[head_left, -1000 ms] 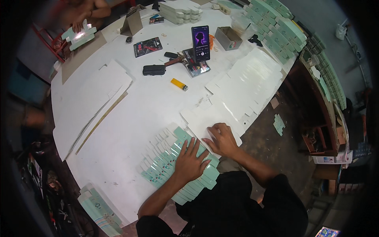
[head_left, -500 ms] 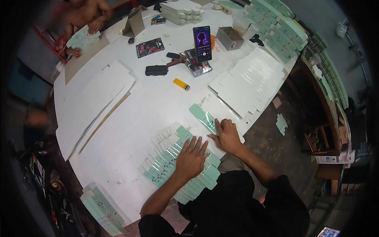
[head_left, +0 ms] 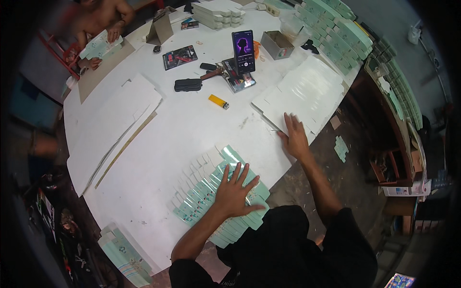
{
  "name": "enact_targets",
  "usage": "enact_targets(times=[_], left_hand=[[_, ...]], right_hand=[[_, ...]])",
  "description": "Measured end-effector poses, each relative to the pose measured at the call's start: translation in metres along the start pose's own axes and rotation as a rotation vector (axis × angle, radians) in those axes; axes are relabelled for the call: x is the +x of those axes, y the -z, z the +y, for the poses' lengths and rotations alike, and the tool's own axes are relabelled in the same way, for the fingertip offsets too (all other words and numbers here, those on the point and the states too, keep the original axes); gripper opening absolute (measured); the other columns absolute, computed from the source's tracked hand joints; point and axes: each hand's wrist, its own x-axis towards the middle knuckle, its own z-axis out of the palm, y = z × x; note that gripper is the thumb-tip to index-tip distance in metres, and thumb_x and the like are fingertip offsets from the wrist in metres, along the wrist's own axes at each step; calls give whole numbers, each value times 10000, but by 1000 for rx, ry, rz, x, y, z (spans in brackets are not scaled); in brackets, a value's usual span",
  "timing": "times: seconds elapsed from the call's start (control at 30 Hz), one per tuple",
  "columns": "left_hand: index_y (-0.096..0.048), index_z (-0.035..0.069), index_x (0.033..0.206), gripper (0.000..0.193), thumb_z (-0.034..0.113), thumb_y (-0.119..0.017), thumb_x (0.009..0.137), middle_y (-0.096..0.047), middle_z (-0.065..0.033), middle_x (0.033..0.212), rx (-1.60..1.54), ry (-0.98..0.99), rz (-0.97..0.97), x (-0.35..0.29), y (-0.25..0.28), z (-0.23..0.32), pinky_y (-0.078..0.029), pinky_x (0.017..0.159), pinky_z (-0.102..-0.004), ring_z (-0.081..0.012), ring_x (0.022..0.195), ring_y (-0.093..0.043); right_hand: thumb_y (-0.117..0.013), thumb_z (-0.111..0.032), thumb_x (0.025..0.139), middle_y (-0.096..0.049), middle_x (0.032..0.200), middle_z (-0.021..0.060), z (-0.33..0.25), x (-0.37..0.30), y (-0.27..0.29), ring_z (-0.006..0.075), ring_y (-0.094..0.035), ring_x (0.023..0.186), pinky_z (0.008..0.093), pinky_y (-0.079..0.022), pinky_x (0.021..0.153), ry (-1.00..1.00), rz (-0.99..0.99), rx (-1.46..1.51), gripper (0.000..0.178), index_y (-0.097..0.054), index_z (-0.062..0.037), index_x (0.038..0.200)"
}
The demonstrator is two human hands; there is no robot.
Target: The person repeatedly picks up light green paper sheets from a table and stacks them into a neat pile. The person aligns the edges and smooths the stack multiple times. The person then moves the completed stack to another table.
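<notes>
Fan: overlapping flat green cartons [head_left: 204, 192] on the white desk [head_left: 134, 192], at its near edge in front of the person.
Top carton: half a second ago a single green carton lies apart, just right of the fan, under the right hand; now that spot is bare, and a glossy green piece [head_left: 233, 156] tops the fan's right end. It seems to be the same carton, so the fan looks one piece longer.
Left hand: spread flat [head_left: 233, 192] over the fan's right part, thumb wide.
Right hand: has moved away, beyond and right of the fan; fingers loosely extended, thumb apart [head_left: 296, 137], pinching nothing visible. It reaches the white stack's near edge; contact cannot be told.
White stack: flat blank sheets [head_left: 307, 91], beyond and right of the fan.
Lighter: yellow [head_left: 218, 102], beyond the fan, unmoved.
</notes>
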Motion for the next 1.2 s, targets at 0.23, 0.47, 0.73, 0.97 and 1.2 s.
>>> enact_targets(times=[0.23,0.47,0.73,0.97,1.2], left_hand=[[-760,56,1244,463,425,-645,987,-575,-269,1478,-10,116,91,0,-16,0,-203,1240,-667,-437,1461,-460],[-436,75,1595,762,349,-703,935,-317,-249,1683,282,40,-39,6,-3,6,-165,1249,-677,-440,1551,-318],[-554,39,1511,1023,813,-616,844,-408,-293,1617,13,-3,-39,4,1,4,-107,1263,-673,-445,1562,-294],[-653,40,1384,573,456,-632,990,-455,-325,1560,92,111,-37,4,-8,6,-179,1229,-700,-485,1518,-339],[-361,-23,1593,772,373,-636,991,-249,-374,1651,211,84,-30,16,-1,6,-175,1259,-647,-558,1545,-222]], right_hand=[[-629,-21,947,-689,1036,250,-60,-34,19,407,-689,889,476,-544,778,-6,-365,274,419,-619,-13,1365],[-621,-99,974,-645,990,320,-88,-45,19,449,-668,919,501,-532,803,-407,-560,953,327,-612,50,1265],[-620,-41,959,-707,950,272,-5,1,2,432,-706,813,503,-571,779,3,-11,-32,470,-575,-51,1426],[-584,56,943,-666,1013,217,-55,-30,13,397,-682,823,432,-556,747,-9,-368,329,450,-616,-44,1381],[-651,-86,935,-652,1103,199,-90,-61,0,409,-686,853,499,-568,752,-195,-536,811,505,-504,-22,1415]])
